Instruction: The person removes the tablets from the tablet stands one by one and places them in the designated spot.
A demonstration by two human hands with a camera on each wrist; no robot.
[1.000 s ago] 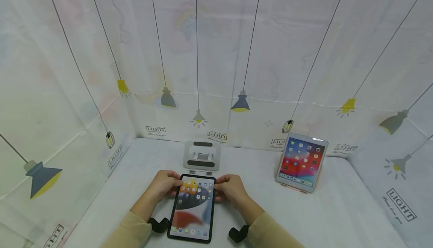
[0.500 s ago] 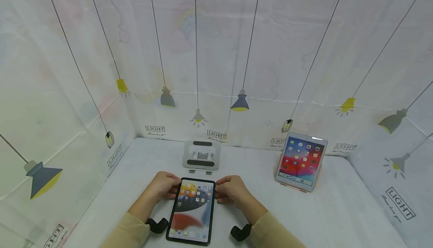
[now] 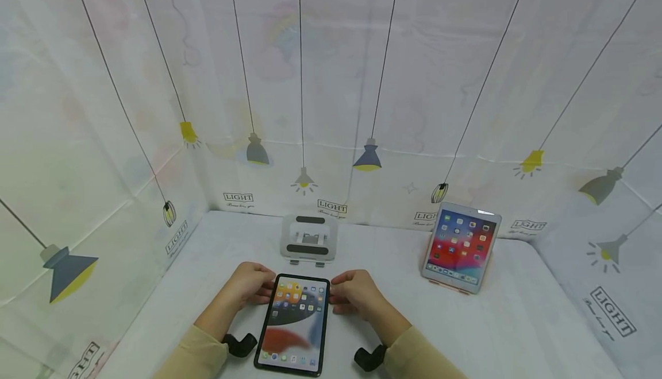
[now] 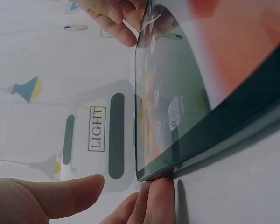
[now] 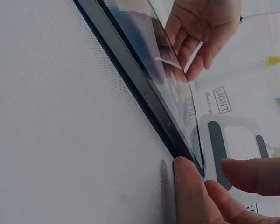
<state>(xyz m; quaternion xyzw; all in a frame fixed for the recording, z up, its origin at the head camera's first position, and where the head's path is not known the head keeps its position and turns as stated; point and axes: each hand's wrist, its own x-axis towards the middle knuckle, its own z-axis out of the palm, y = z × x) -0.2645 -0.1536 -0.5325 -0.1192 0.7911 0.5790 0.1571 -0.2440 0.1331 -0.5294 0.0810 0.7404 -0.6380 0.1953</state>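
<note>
A black-edged tablet (image 3: 293,324) with a lit home screen lies on the white table in front of the person. The left hand (image 3: 251,283) is at its upper left corner. In the left wrist view, its fingertips (image 4: 161,196) touch the tablet's edge while the thumb (image 4: 74,193) is held away from the screen. At the upper right corner is the right hand (image 3: 358,294); in the right wrist view its fingertips (image 5: 189,179) are against the edge and the thumb is clear of the glass. A grey tablet stand (image 3: 308,238) stands just behind the tablet.
On the right, a second tablet (image 3: 462,247) in a white frame leans upright on a pinkish stand (image 3: 450,287). Behind the table (image 3: 383,252) hangs a white curtain (image 3: 331,80) printed with lamps. Black wrist mounts (image 3: 369,358) sit by both sleeves.
The black-edged tablet has come down and slightly toward the person, away from the grey stand. Both thumbs have come off its front. The second tablet has stayed put.
</note>
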